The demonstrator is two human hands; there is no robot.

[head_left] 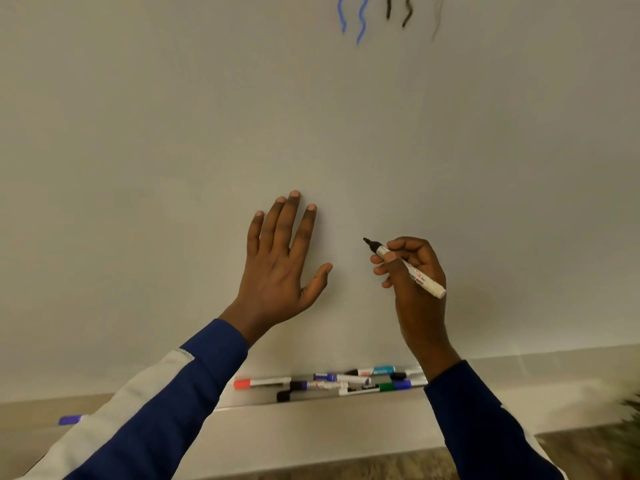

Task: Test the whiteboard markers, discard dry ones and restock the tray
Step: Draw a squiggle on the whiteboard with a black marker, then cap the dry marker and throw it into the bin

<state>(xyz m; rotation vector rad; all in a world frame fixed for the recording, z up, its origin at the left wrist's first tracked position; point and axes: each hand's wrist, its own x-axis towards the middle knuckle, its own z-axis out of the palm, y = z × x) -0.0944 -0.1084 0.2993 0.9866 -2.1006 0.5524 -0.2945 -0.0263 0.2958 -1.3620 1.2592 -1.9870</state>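
Observation:
My right hand (414,271) grips an uncapped black marker (407,267), white-bodied, its black tip pointing up-left just off the whiteboard (173,150). My left hand (282,261) is open with fingers spread, palm flat against the board to the left of the marker. Below, the marker tray (311,403) holds several capped markers (332,381) in red, blue, black, green and light blue, lying in a loose pile. Blue squiggles (353,19) and black squiggles (398,10) are drawn at the top of the board.
A purple-capped marker (71,419) lies at the far left, below the board, partly hidden by my left sleeve. A green plant (632,410) shows at the right edge. A patterned floor (588,448) lies below.

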